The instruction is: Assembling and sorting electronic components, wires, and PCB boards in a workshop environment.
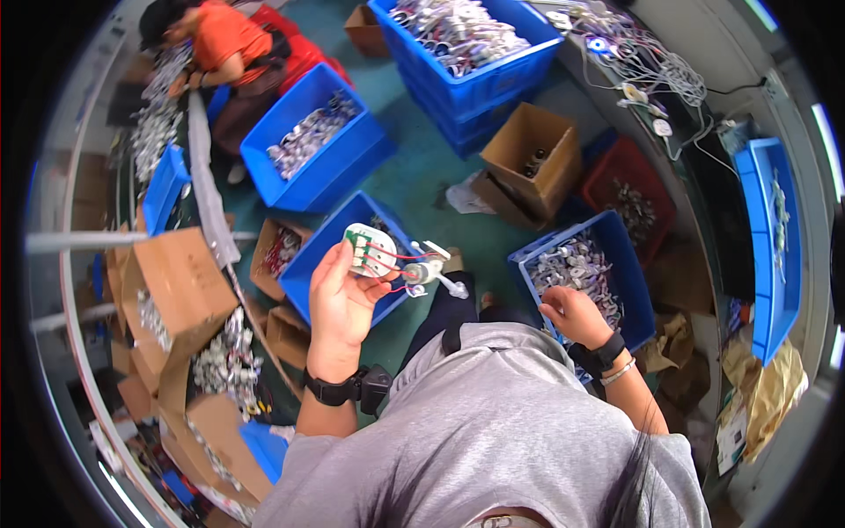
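Observation:
Between the thumb and fingers of my left hand (341, 304) is a white rounded plastic housing with a green circuit board (371, 249). Red wires run from it to a small motor-like part (422, 271) with white plastic pieces, which dangles to the right of the hand. My right hand (576, 315) is over the near left part of a blue bin (640, 295) full of small white parts (576, 264). Its fingers are curled together, and whatever they may hold is hidden.
A blue bin (304, 264) stands beneath my left hand. Farther off are another blue bin (352, 150), stacked blue crates (458, 97), a cardboard box (528, 141) and a red bin (651, 185). A person in orange (231, 40) sits at the far left. Cables (660, 75) lie on the right bench.

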Available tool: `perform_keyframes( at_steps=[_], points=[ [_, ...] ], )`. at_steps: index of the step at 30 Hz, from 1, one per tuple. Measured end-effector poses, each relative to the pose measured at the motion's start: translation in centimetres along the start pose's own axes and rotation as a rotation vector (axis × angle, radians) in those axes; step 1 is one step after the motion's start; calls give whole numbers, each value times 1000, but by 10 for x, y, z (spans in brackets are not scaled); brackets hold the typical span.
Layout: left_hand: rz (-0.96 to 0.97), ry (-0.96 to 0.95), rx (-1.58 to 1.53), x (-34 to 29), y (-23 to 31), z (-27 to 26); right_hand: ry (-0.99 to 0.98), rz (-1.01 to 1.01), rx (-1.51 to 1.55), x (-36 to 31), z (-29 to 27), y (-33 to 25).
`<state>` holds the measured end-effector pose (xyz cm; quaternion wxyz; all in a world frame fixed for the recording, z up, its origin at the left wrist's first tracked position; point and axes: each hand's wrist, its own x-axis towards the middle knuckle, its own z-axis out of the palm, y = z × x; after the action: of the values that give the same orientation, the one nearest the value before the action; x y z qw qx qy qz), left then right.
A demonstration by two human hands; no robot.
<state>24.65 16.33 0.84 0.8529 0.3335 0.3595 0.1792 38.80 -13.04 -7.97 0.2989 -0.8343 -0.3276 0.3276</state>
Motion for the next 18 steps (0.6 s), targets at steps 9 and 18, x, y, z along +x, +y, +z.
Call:
perform_keyframes(
  at_steps=[9, 18],
  points=[
    [95, -100, 179, 100, 53, -1, 104, 316, 42, 22, -3, -3],
    [100, -87, 194, 142, 78, 1, 119, 489, 64, 17, 21, 23]
  ],
)
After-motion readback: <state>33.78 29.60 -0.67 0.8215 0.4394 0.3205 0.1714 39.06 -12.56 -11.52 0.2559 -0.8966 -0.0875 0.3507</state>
